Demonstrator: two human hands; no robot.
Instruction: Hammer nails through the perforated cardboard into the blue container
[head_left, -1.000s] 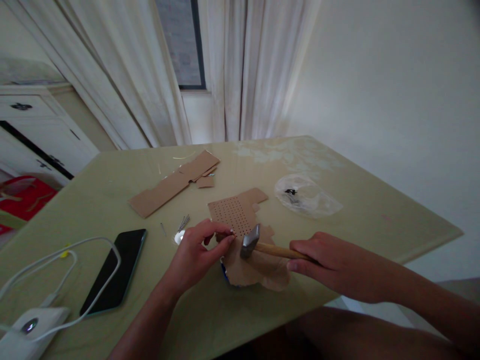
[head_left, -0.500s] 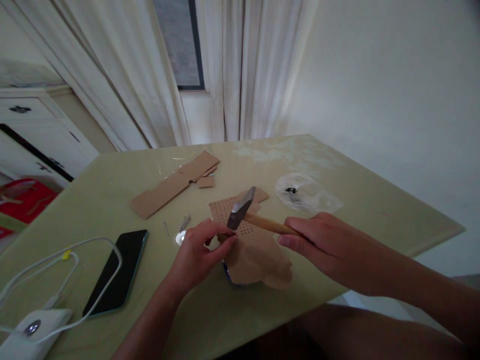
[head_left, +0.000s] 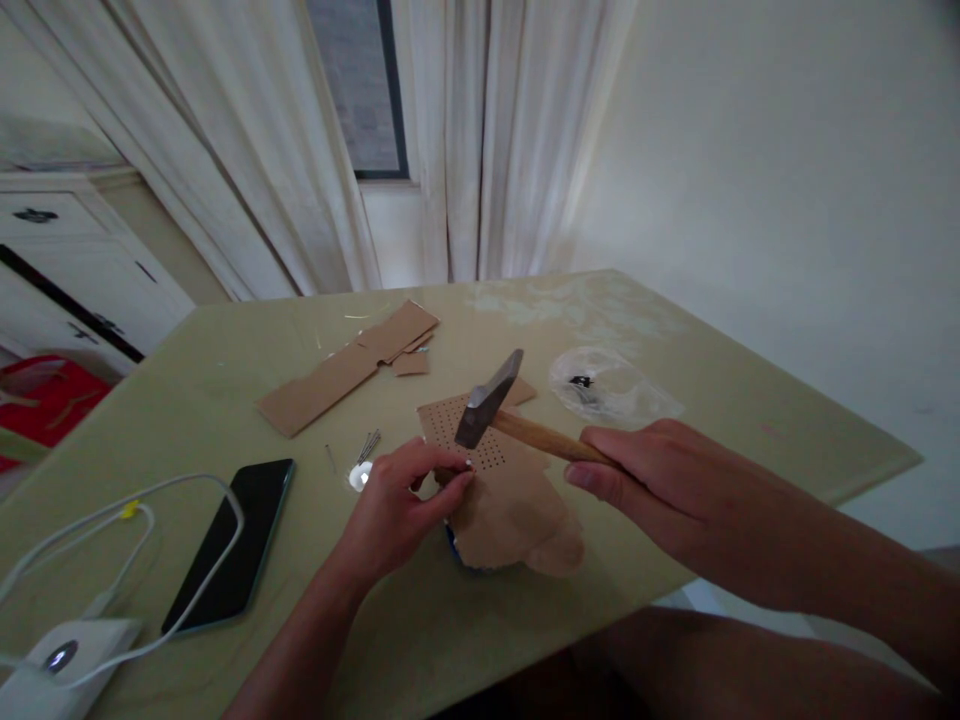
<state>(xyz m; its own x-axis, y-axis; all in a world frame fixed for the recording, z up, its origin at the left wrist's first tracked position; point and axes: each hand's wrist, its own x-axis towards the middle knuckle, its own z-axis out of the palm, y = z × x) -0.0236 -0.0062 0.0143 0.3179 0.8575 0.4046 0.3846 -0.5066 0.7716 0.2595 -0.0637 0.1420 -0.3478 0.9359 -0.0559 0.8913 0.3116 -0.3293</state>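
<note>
My right hand (head_left: 660, 480) grips the wooden handle of a hammer (head_left: 491, 400), its metal head raised above a brown cardboard piece (head_left: 502, 500) dotted with rows of small holes. My left hand (head_left: 397, 505) rests at the cardboard's left edge with thumb and fingertips pinched together; whether a nail sits between them is too small to tell. A few loose nails (head_left: 367, 447) lie just left of that hand on the greenish table (head_left: 225, 400).
A black phone (head_left: 229, 545) lies at the left with a white cable (head_left: 150, 500) across it and a white charger (head_left: 56, 660) near the corner. A long cardboard strip (head_left: 349, 365) lies farther back. A clear plastic bag (head_left: 611, 390) sits at the right.
The hammer head went from down against the cardboard to raised above it, lifting further in the last half second. My left hand has stayed pinched at the cardboard's edge.
</note>
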